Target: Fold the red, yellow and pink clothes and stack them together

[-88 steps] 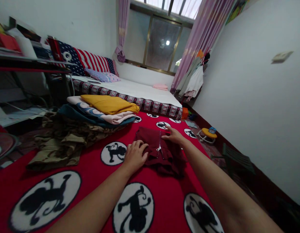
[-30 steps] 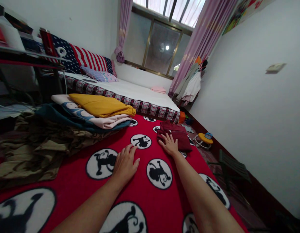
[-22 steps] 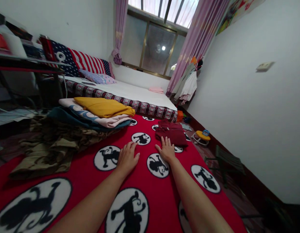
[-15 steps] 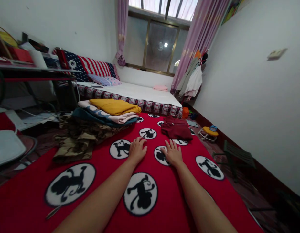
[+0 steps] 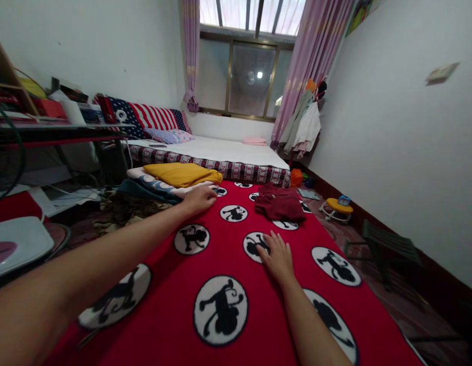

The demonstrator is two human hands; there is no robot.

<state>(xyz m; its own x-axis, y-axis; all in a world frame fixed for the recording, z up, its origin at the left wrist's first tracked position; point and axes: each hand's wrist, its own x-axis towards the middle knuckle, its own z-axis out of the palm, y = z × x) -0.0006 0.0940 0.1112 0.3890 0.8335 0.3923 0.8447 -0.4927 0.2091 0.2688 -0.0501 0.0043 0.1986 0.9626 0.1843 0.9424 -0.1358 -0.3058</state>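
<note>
Sitting by the red blanket's (image 5: 268,317) far left edge, the folded clothes (image 5: 180,174) could slide if tugged unevenly by the left hand (image 5: 200,200), whose grip I cannot tell, while the right hand (image 5: 278,259), fingers spread and empty, lies near the maroon top (image 5: 278,206).

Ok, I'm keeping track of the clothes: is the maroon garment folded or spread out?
Folded: the maroon garment lies in a compact, roughly rectangular bundle on the red blanket.

Maroon garment (image 5: 281,204): matt cloth. Yellow garment (image 5: 180,174): smooth matt cloth. Red blanket (image 5: 272,315): fleecy, matt.
</note>
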